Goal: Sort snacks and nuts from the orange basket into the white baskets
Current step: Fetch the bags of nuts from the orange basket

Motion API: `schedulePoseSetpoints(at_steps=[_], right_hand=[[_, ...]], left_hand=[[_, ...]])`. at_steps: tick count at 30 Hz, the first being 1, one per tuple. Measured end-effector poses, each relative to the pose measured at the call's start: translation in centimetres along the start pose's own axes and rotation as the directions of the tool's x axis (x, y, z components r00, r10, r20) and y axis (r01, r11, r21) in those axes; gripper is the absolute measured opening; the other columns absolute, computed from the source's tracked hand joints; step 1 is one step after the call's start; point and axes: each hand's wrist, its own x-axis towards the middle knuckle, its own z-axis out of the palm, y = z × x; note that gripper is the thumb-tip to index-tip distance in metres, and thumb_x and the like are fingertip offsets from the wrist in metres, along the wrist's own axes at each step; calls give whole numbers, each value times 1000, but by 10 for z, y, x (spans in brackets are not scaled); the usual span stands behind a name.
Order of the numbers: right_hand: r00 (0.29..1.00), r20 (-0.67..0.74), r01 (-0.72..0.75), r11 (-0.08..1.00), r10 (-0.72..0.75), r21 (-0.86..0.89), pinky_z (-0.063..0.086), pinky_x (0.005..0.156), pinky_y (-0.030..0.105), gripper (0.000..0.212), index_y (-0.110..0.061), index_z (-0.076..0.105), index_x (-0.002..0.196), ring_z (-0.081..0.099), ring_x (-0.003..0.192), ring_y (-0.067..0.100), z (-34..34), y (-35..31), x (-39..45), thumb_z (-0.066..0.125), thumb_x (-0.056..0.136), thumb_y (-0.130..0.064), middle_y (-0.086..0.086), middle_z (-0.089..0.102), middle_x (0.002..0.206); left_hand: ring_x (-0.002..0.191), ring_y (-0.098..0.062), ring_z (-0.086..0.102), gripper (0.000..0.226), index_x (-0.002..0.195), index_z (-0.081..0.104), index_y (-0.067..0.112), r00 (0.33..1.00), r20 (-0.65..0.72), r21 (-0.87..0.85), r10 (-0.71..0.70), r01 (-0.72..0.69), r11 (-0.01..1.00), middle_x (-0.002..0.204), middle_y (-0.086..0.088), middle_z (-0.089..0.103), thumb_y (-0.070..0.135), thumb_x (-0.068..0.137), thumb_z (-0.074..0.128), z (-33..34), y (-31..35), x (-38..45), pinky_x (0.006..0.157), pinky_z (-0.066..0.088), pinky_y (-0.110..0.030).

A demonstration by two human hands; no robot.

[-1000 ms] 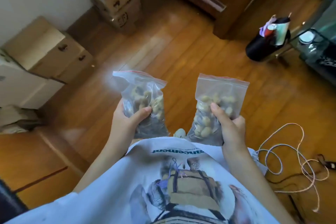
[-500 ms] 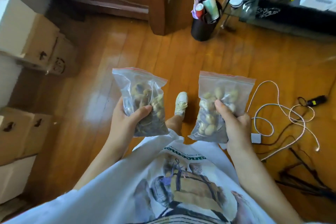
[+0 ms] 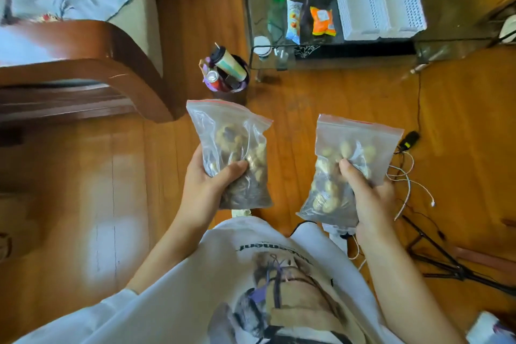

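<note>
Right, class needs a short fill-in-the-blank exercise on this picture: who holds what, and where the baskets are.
1. The left hand and right hand each hold a zip bag of ____.
2. The two white baskets stand side by side on the ____ table.
3. The orange snack packet lies ____ the baskets, not inside.
4. The bags' zip strips are ____ in colour.

Missing words: nuts; glass; beside; red

Person's wearing a loose white tee (image 3: 173, 304) w/ short sleeves, fabric looks kinda baggy. Big graphic print (image 3: 282, 301) on the front, tan/brown shapes, dark straps, a bit of purple, can't rly make out what it is. Black lettering (image 3: 252, 248) above the print, upside down from this angle, partly folded so only "...ement" reads. Both forearms bare, hands bare too, no watch/rings visible afaict.
</note>
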Motion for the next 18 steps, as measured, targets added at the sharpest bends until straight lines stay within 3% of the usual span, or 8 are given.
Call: schedulePoseSetpoints(at_steps=[4, 8, 14, 18], right_hand=[[996, -75, -46, 996, 51, 78, 53, 76, 31, 24, -49, 70, 82, 69, 86, 0, 6, -11, 31, 76, 61, -38, -22, 73, 88], [986, -132, -85, 988, 102, 127, 55, 73, 28, 22, -43, 72, 82, 70, 88, 5, 2, -19, 65, 76, 61, -39, -18, 74, 89], [977, -167, -100, 978, 131, 184, 54, 84, 41, 21, -39, 73, 85, 69, 94, 14, -15, -38, 141, 76, 65, -33, -11, 75, 93], [978, -179, -68, 980, 102, 189, 55, 71, 30, 19, -43, 73, 76, 70, 81, 2, -32, -62, 217, 75, 74, -25, -19, 74, 82]], left_hand=[[77, -8, 70, 37, 96, 60, 28, 996, 81, 27, -40, 38, 999, 86, 7, 71, 34, 62, 72, 19, 13, 46, 56, 53, -19], [80, -10, 70, 37, 95, 61, 29, 989, 132, 79, -66, 56, 995, 88, 6, 72, 35, 60, 71, 42, 22, 88, 61, 53, -19], [81, -11, 70, 33, 92, 62, 35, 986, 158, 142, -54, 31, 989, 86, 8, 72, 36, 59, 70, 98, 39, 153, 67, 56, -25], [84, -13, 69, 33, 91, 62, 38, 989, 145, 159, -35, 11, 987, 87, 8, 71, 37, 58, 70, 155, 57, 207, 74, 57, -34]])
